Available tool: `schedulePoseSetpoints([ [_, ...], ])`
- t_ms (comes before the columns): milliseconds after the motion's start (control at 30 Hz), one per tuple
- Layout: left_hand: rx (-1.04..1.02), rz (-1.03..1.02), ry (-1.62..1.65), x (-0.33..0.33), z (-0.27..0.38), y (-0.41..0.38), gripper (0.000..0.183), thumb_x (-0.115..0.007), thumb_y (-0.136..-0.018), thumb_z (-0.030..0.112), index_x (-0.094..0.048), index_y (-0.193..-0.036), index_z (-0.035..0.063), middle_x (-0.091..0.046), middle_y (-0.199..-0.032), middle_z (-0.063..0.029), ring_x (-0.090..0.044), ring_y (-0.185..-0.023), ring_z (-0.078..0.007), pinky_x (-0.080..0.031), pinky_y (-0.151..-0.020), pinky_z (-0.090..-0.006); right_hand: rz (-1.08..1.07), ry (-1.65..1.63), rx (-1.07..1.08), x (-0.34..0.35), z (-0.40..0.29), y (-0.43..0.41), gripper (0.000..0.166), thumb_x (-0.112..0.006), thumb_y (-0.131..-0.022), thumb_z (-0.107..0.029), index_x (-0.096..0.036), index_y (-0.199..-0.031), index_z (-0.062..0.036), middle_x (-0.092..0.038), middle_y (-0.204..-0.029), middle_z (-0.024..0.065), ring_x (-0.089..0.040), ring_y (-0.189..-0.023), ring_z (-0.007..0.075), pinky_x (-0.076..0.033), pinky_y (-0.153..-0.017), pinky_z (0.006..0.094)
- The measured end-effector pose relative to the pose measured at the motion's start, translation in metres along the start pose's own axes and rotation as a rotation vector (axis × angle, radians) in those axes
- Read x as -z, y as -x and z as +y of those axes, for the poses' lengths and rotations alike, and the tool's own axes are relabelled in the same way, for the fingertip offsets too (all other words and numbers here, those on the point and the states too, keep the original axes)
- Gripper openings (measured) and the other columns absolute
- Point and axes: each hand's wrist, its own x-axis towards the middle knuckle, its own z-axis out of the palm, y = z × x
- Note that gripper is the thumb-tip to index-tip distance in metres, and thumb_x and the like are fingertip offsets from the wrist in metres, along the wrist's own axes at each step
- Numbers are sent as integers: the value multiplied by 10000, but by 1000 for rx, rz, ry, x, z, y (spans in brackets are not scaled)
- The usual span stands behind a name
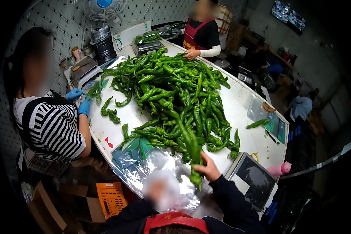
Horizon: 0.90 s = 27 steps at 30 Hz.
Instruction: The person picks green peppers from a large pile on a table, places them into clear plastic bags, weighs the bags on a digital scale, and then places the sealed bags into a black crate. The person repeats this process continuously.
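My right hand (207,168) grips a long green pepper (190,143) near its stem end, above the near edge of a large pile of green peppers (169,90) on the white table (242,108). The held pepper is slightly blurred. At the lower middle, my left hand (159,190) is mostly hidden by a blurred patch, so its grip is not visible. Around it lie clear plastic bags (175,168), shiny and flat, with green and blue printing at their left part.
A scale (251,181) and a pink bottle (279,169) stand at my right. At the left, a co-worker in blue gloves (83,106) handles peppers in a bag; another person's hand (192,54) touches the pile's far side. An orange crate (111,199) is below the table's left edge.
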Motion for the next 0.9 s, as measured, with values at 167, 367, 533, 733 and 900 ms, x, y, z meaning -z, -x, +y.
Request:
schedulePoseSetpoints([
  [167, -395, -39, -477, -15, -14, 8, 371, -502, -947, 206, -479, -1284, 52, -528, -1184, -128, -511, -1097, -250, -400, -954, -399, 91, 216, -100, -44, 50, 68, 735, -757, -778, -197, -383, -1386, -20, -657, -1048, 134, -631, -918, 159, -496, -823, 299],
  [367, -269, -250, -701, -52, -55, 7, 424, -536, -918, 241, -487, -1310, 84, -538, -1255, -136, -526, -1152, -294, -397, -1000, -431, 249, 294, -57, -77, 53, 79, 596, -702, -848, -210, -436, -1357, -51, -652, -940, 99, -600, -836, 121, -490, -762, 276],
  [533, -460, -59, -257, -24, -3, -5, 387, -624, -859, 198, -560, -1222, 80, -590, -1163, -134, -574, -1055, -312, -437, -924, -440, 179, 291, -97, -72, 62, 83, 595, -655, -878, -267, -412, -1377, -54, -649, -938, 137, -620, -845, 190, -487, -767, 303],
  [733, -155, -76, 140, -19, 24, -10, 286, -549, -933, 151, -569, -1191, 29, -618, -1027, -84, -587, -941, -186, -462, -822, -332, 111, 700, 45, -82, 61, 84, 986, -734, -766, -408, -194, -1446, 58, -489, -1180, 281, -523, -1100, 415, -459, -874, 427],
  [900, 355, -132, 498, -9, 69, -16, 274, -468, -973, 195, -572, -1092, -29, -637, -907, -150, -615, -861, -229, -462, -769, -334, 178, 538, 104, -88, 71, 81, 968, -761, -755, -323, -202, -1447, 61, -520, -1179, 252, -556, -1073, 360, -469, -874, 380],
])
